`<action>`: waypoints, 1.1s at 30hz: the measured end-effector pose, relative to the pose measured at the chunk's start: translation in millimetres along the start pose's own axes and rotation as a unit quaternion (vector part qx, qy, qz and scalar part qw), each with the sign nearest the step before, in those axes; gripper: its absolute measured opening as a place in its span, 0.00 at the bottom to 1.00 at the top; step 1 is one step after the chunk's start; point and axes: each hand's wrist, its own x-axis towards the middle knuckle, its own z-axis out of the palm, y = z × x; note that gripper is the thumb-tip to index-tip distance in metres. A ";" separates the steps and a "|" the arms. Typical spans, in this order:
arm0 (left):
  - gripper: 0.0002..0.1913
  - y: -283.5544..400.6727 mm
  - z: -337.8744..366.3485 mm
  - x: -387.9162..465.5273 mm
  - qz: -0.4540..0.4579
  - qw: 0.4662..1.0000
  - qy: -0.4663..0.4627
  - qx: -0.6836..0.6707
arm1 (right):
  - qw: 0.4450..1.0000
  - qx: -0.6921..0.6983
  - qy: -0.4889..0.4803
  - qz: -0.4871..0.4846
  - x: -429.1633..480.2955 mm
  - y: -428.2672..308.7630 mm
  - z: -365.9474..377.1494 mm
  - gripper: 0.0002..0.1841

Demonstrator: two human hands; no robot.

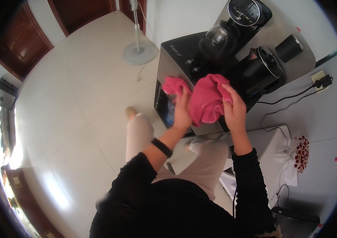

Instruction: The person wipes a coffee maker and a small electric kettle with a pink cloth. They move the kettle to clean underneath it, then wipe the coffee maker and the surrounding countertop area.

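Note:
A pink cloth (208,98) is bunched up between my two hands, over the front edge of a black-topped tea cabinet (180,50). My left hand (182,111) grips its left part, where a loose fold sticks out towards the floor side. On the cloth's right edge, my right hand (235,110) has its thumb and fingers closed. Beyond the cloth stand a black electric kettle (256,70) and a glass pot (219,41) on the cabinet. A dark glass panel in the cabinet's front shows partly below the cloth.
A black box-shaped container (289,49) is on the cabinet's right part. Black cords run from a wall socket (320,78). A stand with a round base (139,53) is on the floor at the cabinet's left. A red beaded ornament (301,154) sits on the right-hand table.

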 end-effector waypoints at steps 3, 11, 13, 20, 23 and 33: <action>0.40 29.3 16.0 -45.5 -0.004 0.998 -0.044 -0.034 | 1.000 -0.004 0.009 -0.025 -0.1 0.9 0.8 0.21; 0.27 90.6 47.2 -123.9 -0.114 0.981 -0.091 -0.130 | 1.000 0.006 0.001 -0.009 -1.4 -4.0 -1.0 0.20; 0.26 89.8 57.5 -132.9 -0.163 0.968 -0.078 -0.171 | 1.000 0.003 0.001 -0.013 -1.4 -4.5 -1.3 0.19; 0.24 58.5 63.5 -97.8 -0.472 0.693 0.048 -0.542 | 1.000 0.003 0.003 -0.002 -1.7 -4.5 -1.5 0.19; 0.28 46.5 53.0 -76.4 -0.554 0.667 0.069 -0.493 | 1.000 -0.001 0.001 0.009 -3.1 -5.4 -1.6 0.19; 0.28 31.2 -4.4 46.8 -0.348 0.858 0.107 -0.363 | 1.000 0.008 0.011 0.013 -1.7 -3.5 -2.6 0.19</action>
